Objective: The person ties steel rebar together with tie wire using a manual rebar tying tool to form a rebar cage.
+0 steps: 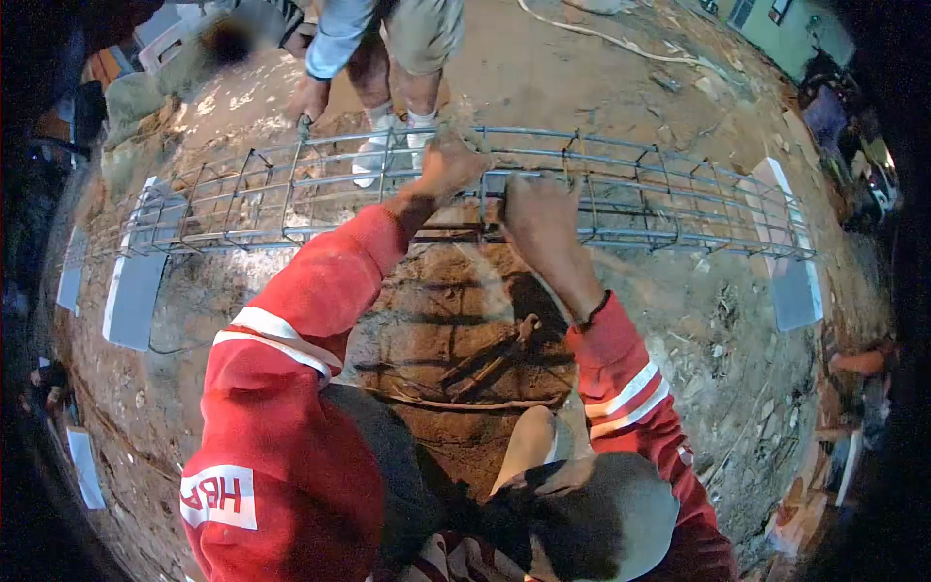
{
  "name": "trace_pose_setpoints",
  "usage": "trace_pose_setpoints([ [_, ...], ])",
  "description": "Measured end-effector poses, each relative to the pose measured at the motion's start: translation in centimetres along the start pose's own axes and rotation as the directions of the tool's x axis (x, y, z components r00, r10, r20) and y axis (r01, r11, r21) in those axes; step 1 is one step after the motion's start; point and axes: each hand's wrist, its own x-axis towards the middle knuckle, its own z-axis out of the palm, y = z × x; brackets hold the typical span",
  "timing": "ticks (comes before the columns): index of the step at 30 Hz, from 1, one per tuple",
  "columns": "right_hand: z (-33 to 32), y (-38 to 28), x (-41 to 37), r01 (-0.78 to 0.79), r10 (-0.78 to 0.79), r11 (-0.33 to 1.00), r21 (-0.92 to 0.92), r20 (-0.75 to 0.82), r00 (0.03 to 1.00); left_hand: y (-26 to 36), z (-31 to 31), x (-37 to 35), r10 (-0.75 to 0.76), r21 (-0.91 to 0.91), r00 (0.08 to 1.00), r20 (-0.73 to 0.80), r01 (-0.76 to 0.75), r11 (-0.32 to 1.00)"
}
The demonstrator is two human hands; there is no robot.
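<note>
A long rebar cage (630, 233) of thin steel bars and square stirrups stretches across the view in front of me. My left hand (451, 167) is closed around its upper bars near the middle. Just to the right, my right hand (545, 218) is curled over the bars beside a stirrup, its fingertips mostly hidden behind the knuckles. Any tie wire between the fingers is too small to make out. Below the cage, a dark tool with two long arms (495, 354), resembling pincers, lies on the reddish soil between my legs.
White blocks, one at the left (136, 301) and one at the right (795, 286), stand at the cage's ends. Across the cage stands another person (417, 39), one hand (308, 100) by its far bar. A pale hose (621, 41) crosses the ground behind.
</note>
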Motion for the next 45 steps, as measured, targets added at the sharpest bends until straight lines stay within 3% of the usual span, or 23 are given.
trace_pose_setpoints([
  [3, 2.0, 2.3, 0.0, -0.081, 0.078, 0.997, 0.016, 0.131, 0.988, 1.5, 1.3, 0.1, -0.158, 0.095, 0.987, -0.026, 0.16, 0.982],
  [5, 3.4, 2.4, 0.0, -0.314, 0.271, 0.791, 0.524, 0.161, 0.949, 2.2, 1.7, 0.3, -0.195, 0.204, 0.967, -0.162, 0.226, 0.953],
  [6, 0.2, 0.5, 0.8, -0.612, 0.332, 0.101, 0.785, 0.553, 0.764, 2.3, 1.5, 0.2, -0.142, 0.205, 0.978, -0.15, 0.172, 0.964],
  [7, -0.9, 0.1, 0.6, -0.617, 0.329, 0.104, 0.78, 0.559, 0.761, 1.4, 1.8, 0.5, -0.15, 0.2, 0.977, -0.152, 0.179, 0.963],
  [9, -2.1, 0.2, -0.4, -0.231, 0.096, 0.759, 0.609, 0.246, 0.964, -0.4, 2.4, 1.2, -0.192, 0.236, 0.977, -0.095, 0.21, 0.949],
  [10, -0.9, 0.6, -1.4, 0.256, -0.197, 0.94, 0.224, -0.255, 0.947, -0.1, 2.0, 1.2, -0.204, 0.25, 0.976, -0.081, 0.218, 0.944],
  [15, -1.6, 2.3, -3.8, 0.052, -0.052, 0.939, 0.341, -0.01, 0.999, -4.2, 4.3, 1.6, -0.016, 0.137, 0.985, -0.173, 0.04, 0.99],
  [16, -2.8, 2.1, -3.6, -0.358, 0.157, 0.557, 0.749, 0.328, 0.932, -4.3, 4.4, 1.6, 0.027, 0.16, 0.982, -0.188, 0.003, 0.987],
  [17, -4.1, 1.5, -3.8, -0.681, 0.121, -0.064, 0.73, 0.683, 0.721, -4.1, 4.9, 1.2, -0.119, 0.107, 0.957, -0.265, 0.152, 0.983],
  [19, -5.5, -1.2, -5.3, -0.674, 0.183, 0.146, 0.724, 0.65, 0.738, -1.6, 3.9, 0.8, -0.255, 0.048, 0.905, -0.34, 0.288, 0.957],
  [20, -5.4, -1.6, -6.6, -0.304, 0.165, 0.807, 0.506, 0.301, 0.939, 0.1, 2.8, 0.0, -0.18, -0.006, 0.951, -0.252, 0.185, 0.983],
  [23, -6.9, -1.9, -8.8, 0.086, -0.074, 0.993, -0.076, 0.149, 0.986, 3.2, 0.9, -0.9, -0.169, 0.039, 0.977, -0.132, 0.175, 0.984],
  [25, -7.5, -1.3, -9.1, -0.474, 0.153, 0.55, 0.688, 0.475, 0.867, 3.7, 0.9, -0.3, -0.23, 0.148, 0.966, -0.114, 0.246, 0.958],
  [27, -7.3, -0.3, -9.4, -0.696, 0.037, -0.245, 0.675, 0.724, 0.689, 2.7, 1.6, -0.7, -0.205, 0.187, 0.971, -0.125, 0.226, 0.956],
  [29, -5.8, -1.8, -10.8, -0.498, 0.17, 0.62, 0.606, 0.516, 0.84, 1.5, 2.8, -0.5, -0.137, 0.273, 0.971, -0.197, 0.189, 0.943],
  [30, -4.5, -1.2, -12.2, 0.103, -0.133, 0.962, 0.254, 0.105, 0.986, 0.8, 2.8, 0.0, -0.102, 0.313, 0.967, -0.235, 0.174, 0.934],
  [31, -5.6, -1.5, -12.2, 0.114, -0.145, 0.96, 0.255, 0.106, 0.984, 0.8, 2.5, 0.3, -0.066, 0.353, 0.96, -0.274, 0.164, 0.921],
  [33, -9.3, -2.7, -12.6, -0.702, 0.373, 0.53, 0.475, 0.613, 0.697, 3.0, 1.2, -0.8, -0.255, 0.097, 0.961, -0.102, 0.265, 0.959],
  [34, -10.6, -1.6, -13.3, -0.705, 0.376, 0.526, 0.476, 0.614, 0.694, 3.2, 0.8, -0.9, -0.245, 0.091, 0.965, -0.097, 0.253, 0.963],
  [37, -12.7, 1.6, -16.0, -0.92, -0.09, -0.201, 0.335, 0.929, 0.358, 4.6, -0.1, -1.5, -0.281, 0.149, 0.954, -0.102, 0.294, 0.944],
  [39, -12.0, 1.6, -17.0, -0.715, 0.011, 0.592, 0.373, 0.883, 0.47, 3.5, 0.4, -1.3, -0.241, 0.125, 0.963, -0.122, 0.256, 0.959],
  [41, -12.8, 0.5, -15.6, -0.394, 0.049, 0.858, 0.329, 0.711, 0.701, 3.5, 0.6, -1.4, -0.199, 0.111, 0.97, -0.138, 0.215, 0.97],
  [45, -8.3, 0.6, -7.7, -0.326, 0.158, 0.732, 0.598, 0.317, 0.935, 4.3, 0.3, -2.1, -0.162, 0.146, 0.969, -0.186, 0.19, 0.971],
])
